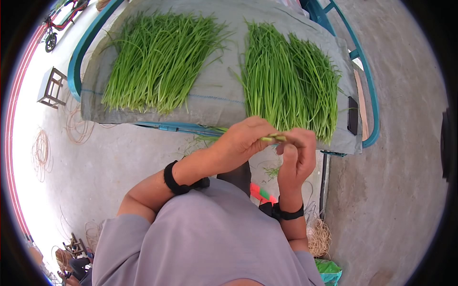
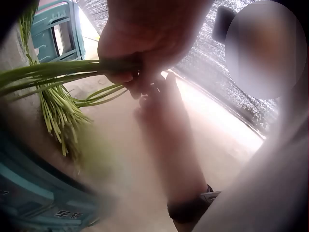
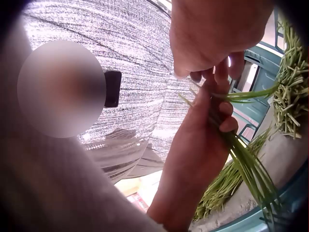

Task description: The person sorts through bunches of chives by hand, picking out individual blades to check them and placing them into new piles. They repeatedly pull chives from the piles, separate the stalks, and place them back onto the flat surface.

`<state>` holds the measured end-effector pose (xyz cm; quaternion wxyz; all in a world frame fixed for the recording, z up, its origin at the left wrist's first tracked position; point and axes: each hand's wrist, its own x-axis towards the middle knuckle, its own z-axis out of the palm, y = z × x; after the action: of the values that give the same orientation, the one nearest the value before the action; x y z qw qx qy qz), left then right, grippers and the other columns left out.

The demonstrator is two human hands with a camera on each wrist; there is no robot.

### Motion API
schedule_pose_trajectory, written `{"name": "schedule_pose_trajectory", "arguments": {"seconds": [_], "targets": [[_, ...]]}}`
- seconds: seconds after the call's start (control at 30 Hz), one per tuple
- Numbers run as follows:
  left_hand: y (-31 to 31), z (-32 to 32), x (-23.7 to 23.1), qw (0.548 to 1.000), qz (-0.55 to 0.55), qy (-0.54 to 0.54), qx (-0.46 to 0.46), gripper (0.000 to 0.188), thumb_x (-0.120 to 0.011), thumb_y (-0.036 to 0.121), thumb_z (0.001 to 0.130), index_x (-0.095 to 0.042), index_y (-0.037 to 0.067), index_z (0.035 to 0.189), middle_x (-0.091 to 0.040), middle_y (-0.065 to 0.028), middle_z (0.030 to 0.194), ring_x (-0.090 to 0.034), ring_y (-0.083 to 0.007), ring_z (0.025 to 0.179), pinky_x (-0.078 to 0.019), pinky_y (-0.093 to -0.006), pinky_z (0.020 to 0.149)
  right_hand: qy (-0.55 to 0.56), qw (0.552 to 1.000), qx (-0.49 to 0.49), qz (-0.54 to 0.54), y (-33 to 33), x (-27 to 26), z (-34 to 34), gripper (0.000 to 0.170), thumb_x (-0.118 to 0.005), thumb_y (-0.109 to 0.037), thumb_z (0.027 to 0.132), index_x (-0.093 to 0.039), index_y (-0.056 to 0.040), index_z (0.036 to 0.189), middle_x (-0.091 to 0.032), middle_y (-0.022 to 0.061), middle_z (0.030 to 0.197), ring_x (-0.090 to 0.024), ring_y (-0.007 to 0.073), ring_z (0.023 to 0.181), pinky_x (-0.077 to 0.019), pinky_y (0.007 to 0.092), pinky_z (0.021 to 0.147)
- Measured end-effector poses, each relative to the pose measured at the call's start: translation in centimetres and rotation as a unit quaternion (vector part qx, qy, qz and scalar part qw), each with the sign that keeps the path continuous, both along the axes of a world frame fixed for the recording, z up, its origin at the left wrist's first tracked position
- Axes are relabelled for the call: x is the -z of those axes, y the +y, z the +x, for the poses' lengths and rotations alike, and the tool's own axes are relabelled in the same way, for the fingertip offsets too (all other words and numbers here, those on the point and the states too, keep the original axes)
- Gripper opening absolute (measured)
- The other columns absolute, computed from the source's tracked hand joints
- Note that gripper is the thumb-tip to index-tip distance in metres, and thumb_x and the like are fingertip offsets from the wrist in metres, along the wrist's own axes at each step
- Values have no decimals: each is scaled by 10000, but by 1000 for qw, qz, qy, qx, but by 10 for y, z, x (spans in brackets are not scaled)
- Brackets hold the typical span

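My left hand grips a small bunch of green stalks, whose cut ends point toward the right hand. In the left wrist view the stalks run out leftward from the left hand. My right hand is at the stalk ends with bent fingers; in the right wrist view, the right hand hides most of its own fingertips. There the left hand holds the stalks hanging down. Whether the right fingers pinch a stalk cannot be told.
Long green stalks lie in a left pile and right piles on a grey cloth over a blue-framed cart. A phone lies at the cloth's right edge. A stool and wire coils are on the left floor.
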<state>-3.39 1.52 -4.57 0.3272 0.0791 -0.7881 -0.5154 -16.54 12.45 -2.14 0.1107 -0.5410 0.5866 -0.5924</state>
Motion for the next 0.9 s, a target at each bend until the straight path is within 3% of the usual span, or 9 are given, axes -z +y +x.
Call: {"name": "schedule_pose_trajectory", "arguments": {"seconds": [0.03, 0.1, 0.2, 0.33, 0.4, 0.5, 0.6, 0.73, 0.9], "targets": [[0, 1, -2, 999, 53, -8, 12, 221, -554, 99, 926, -591, 27, 1131, -614, -64, 951, -560, -212, 867, -464, -311, 767, -91, 995, -28, 0, -1, 1, 2, 349, -702, -95, 794, -608, -48, 1127, -585, 87, 974, -552, 130, 709, -453, 245, 620], [1, 5, -10, 987, 158, -25, 35, 203, -533, 143, 953, -595, 32, 1112, -614, -27, 924, -531, -144, 815, -452, -273, 723, -138, 987, -69, 41, -5, -3, 10, 384, -674, -136, 822, -566, -53, 1181, -588, 86, 1007, -554, 113, 705, -454, 240, 614], [3, 8, -18, 939, 334, 37, 77, 172, -485, 191, 984, -597, 64, 1011, -595, -1, 829, -517, -116, 716, -449, -286, 631, -52, 985, -91, 140, -6, 4, 10, 321, -618, -166, 872, -566, -42, 1164, -602, 84, 1003, -562, 108, 682, -451, 229, 604], [0, 15, -23, 935, 346, 71, -47, 230, -440, 249, 1005, -580, 68, 1033, -629, -8, 876, -506, -84, 730, -440, -258, 682, 101, 963, -63, 242, -2, 16, 5, 187, -558, -133, 915, -607, -27, 1061, -608, 72, 868, -550, 112, 611, -434, 228, 558], [-16, 17, -26, 927, 342, 122, -91, 236, -420, 260, 1011, -558, 72, 1052, -637, -34, 860, -510, -80, 719, -430, -222, 713, 42, 962, -33, 268, 3, 10, 6, 138, -550, -110, 916, -618, -28, 1003, -589, 69, 795, -535, 120, 576, -424, 239, 534], [-30, 20, -33, 845, 459, 240, -130, 255, -407, 287, 1011, -529, 73, 1076, -641, -40, 866, -537, -115, 721, -463, -244, 742, 42, 967, -15, 251, 11, 13, 3, 162, -508, -139, 948, -609, -13, 943, -526, 30, 684, -488, 79, 530, -397, 223, 499], [-52, 42, -35, 811, 487, 298, -129, 248, -433, 295, 1000, -521, 75, 1070, -615, -37, 875, -614, -177, 871, -488, -321, 790, 44, 966, -5, 254, 23, 19, -2, 204, -481, -168, 971, -599, -11, 917, -489, 5, 626, -467, 53, 511, -382, 207, 484], [-85, 66, -29, 709, 533, 459, -43, 190, -437, 198, 1001, -494, 40, 1088, -540, -30, 829, -566, -154, 787, -493, -297, 728, -1, 959, 31, 282, 46, 30, -11, 216, -461, -174, 982, -587, -23, 892, -475, -9, 597, -461, 48, 505, -375, 205, 476], [-108, 100, -26, 647, 552, 526, 26, 167, -405, 148, 1010, -493, 14, 1055, -443, -4, 743, -411, -106, 648, -412, -249, 600, -74, 947, 125, 287, 81, 49, -35, 243, -443, -208, 998, -544, -26, 874, -454, -13, 579, -431, 48, 481, -384, 209, 461]]}}
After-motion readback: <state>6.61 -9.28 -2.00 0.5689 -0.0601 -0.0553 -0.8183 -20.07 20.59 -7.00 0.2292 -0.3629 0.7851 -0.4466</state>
